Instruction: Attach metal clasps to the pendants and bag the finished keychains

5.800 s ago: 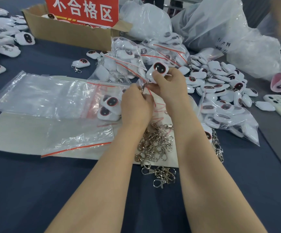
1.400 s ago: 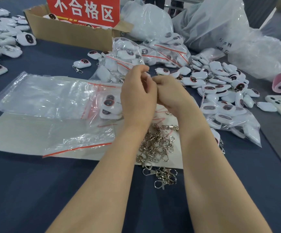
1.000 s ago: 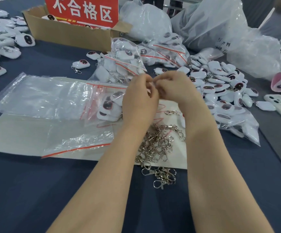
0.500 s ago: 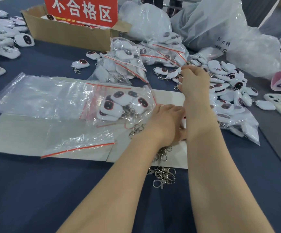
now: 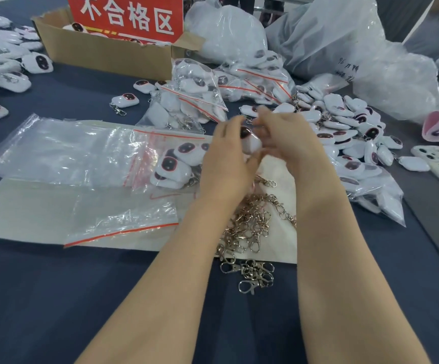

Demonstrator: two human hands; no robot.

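Hands have met: right hand [image 5: 292, 145] pinches a pendant [image 5: 251, 145], likely light, hard, slick, best held edgewise; left hand [image 5: 226, 161] at its 9 o'clock, grip unclear.

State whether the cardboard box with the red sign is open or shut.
Open: the cardboard box has a flap turned outward; a white pendant shows inside.

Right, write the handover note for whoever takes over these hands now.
Hands: left hand and right hand hold one pendant between them; blurred, no clasp seen on it.
Parts: clasps heaped under the wrists; loose pendants piled on the right.
Done: a few keychains in the open bag; filled bags behind it.
Left: clasp this pendant, bag it, work through the pile.
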